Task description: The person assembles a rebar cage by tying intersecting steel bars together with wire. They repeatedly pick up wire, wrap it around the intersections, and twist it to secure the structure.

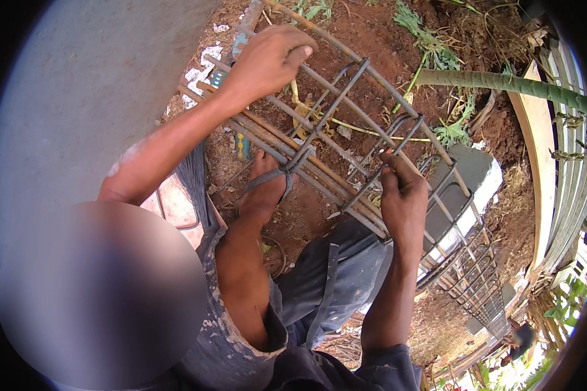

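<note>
Dusty, paint-flecked grey trousers (332, 280) fill the lower view, knees bent over red soil (372, 39). Above them lies a long cage of rusty steel rods (346, 130), ribbed bars crossed by square stirrups, reaching away to the right. Left hand (270, 58) curls closed over an upper bar; right hand (404, 195) is clenched around a stirrup's lower corner.

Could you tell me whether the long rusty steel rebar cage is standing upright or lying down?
Lying down: the rusty steel rebar cage stretches lengthwise across the red soil, steadied by both hands.
</note>
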Demonstrator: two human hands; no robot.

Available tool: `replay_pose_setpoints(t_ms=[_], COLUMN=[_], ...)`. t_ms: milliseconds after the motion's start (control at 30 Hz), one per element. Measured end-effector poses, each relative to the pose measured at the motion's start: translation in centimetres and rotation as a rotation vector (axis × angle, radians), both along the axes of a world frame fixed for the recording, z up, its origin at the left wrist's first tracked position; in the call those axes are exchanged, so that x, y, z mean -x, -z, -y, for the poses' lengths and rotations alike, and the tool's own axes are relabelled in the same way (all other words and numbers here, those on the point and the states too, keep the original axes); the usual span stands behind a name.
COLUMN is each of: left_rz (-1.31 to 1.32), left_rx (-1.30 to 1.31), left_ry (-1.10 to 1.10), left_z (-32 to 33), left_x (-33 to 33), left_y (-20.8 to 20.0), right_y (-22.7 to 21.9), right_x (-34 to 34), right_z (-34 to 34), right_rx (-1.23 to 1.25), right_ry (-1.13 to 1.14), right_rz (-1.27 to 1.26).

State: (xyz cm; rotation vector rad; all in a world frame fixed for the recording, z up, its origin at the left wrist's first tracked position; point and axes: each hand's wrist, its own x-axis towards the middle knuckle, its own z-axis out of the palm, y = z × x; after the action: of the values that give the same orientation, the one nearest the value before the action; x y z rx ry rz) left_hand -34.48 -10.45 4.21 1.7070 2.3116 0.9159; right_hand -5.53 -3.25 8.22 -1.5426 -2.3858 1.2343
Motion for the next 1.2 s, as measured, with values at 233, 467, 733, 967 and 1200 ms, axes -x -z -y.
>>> replay_pose_setpoints(t_ms=[233, 467, 733, 967, 1200], left_rz=[-0.045, 0.128, 0.124, 0.131, 0.102], left_rx=[0.143, 0.298, 0.332, 0.575, 0.318], left_ry=[0.252, 0.254, 0.283, 0.273, 0.196], left_z=[-1.5, -3.3, -3.2, -5.1, -5.1], left_x=[-1.2, -1.8, -1.7, -1.3, -2.0], left_y=[2.7, 2.4, 3.0, 2.0, 2.9], right_y=[0.7, 4.2, 4.0, 5.7, 7.7], right_x=[3.5, 5.5, 5.0, 6.5, 9.3], right_z=[0.6, 0.4, 0.7, -0.4, -1.3], right_rx=[0.69, 1.252, 1.306, 1.307, 1.324], right_ry=[0.269, 0.859, 0.902, 0.869, 0.984], right_rz=[-0.2, -0.729, -0.792, -0.785, -0.762])
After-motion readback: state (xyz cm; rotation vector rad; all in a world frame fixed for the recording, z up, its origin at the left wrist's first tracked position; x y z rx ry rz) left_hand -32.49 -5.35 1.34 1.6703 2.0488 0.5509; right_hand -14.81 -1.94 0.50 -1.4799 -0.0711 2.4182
